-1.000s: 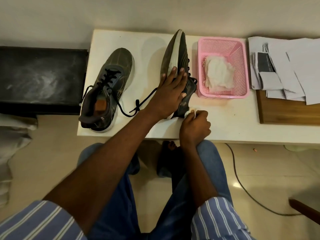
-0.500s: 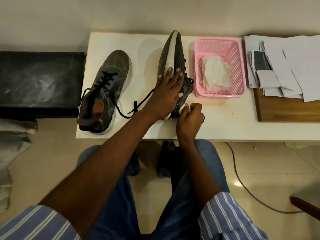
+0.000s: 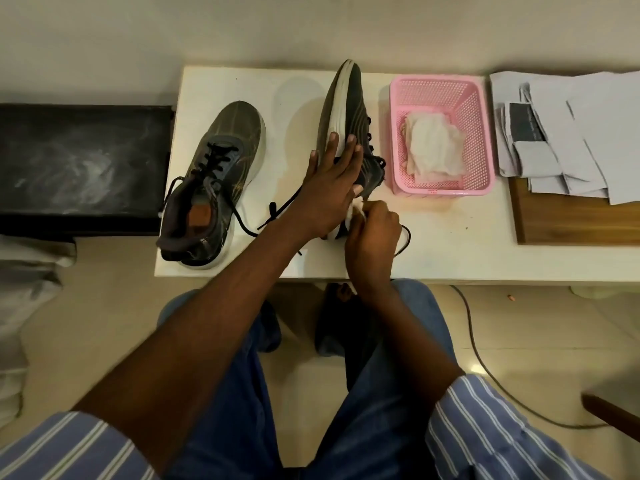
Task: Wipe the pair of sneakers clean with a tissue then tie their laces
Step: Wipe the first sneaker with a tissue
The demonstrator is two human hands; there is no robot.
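Sneaker (image 3: 341,109) tipped on its side at table (image 3: 450,244) centre. Left hand (image 3: 329,188) spread flat over sole, bracing. Right hand (image 3: 372,233) pinches tissue (image 3: 355,211) at heel. Tissue likely flimsy; sole the firm hold.

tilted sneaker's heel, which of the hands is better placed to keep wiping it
The right hand. It already pinches the white tissue against the heel end of the dark sneaker tilted on its side, while the left hand lies flat on the sole, steadying it.
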